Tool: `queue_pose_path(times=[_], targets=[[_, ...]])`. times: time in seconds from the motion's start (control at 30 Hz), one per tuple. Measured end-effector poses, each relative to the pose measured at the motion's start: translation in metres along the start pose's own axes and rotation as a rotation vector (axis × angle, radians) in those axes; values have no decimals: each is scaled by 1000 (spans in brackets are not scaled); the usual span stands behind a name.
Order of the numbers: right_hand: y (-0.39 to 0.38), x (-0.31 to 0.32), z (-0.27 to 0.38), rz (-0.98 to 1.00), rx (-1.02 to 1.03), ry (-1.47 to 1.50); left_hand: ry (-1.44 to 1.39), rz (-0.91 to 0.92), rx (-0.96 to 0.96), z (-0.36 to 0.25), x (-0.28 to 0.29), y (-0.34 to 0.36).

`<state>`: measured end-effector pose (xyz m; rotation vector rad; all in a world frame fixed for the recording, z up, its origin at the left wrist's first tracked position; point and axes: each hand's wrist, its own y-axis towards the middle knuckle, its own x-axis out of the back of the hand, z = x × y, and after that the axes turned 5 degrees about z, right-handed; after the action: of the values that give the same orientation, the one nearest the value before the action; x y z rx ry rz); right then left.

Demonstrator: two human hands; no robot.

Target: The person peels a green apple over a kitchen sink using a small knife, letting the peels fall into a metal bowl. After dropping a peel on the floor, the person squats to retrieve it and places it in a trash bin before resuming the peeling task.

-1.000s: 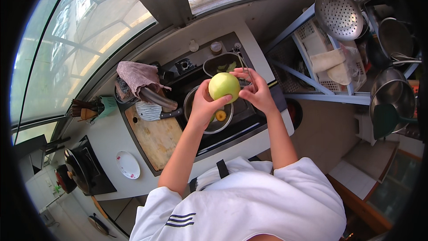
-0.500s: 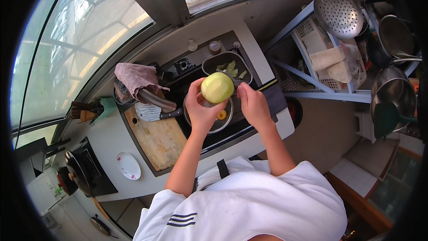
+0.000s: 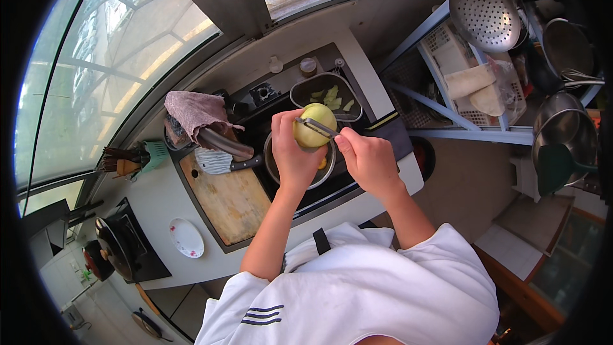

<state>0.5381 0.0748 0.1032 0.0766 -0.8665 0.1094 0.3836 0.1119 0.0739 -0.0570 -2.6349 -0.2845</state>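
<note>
My left hand (image 3: 287,153) grips a pale yellow-green round fruit (image 3: 316,115) above a metal bowl (image 3: 310,185) in the sink. My right hand (image 3: 367,160) is closed on a peeler (image 3: 322,128), whose head lies across the fruit's surface. A yellow piece (image 3: 322,163) shows in the bowl, mostly hidden by my left hand. Just behind my hands, an oval metal basin (image 3: 322,75) holds several green peels (image 3: 331,96).
Left of the bowl are a wooden cutting board (image 3: 223,204), a knife (image 3: 246,162) and a draped pink cloth (image 3: 195,108). A plate (image 3: 186,237) and black pot (image 3: 115,249) sit on the left counter. Pans and a skimmer (image 3: 485,16) hang on a right rack.
My right hand has turned over and moved down, bringing the peeler across the fruit's face. My left hand has tilted upright, and the fruit has shifted and shows a paler surface than before.
</note>
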Motion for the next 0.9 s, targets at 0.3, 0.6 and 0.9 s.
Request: queue_pose_path(times=[0.3,0.6,0.9], targets=[[10,-21,-30,8,-154,64,113,23,-82,7,4,-12],[50,-65,-118,-124,-329,176,-120,12,-27,7,-1,-3],[65,-42,-56,-39,-206,919,-23,-5,-84,7,-4,-3]])
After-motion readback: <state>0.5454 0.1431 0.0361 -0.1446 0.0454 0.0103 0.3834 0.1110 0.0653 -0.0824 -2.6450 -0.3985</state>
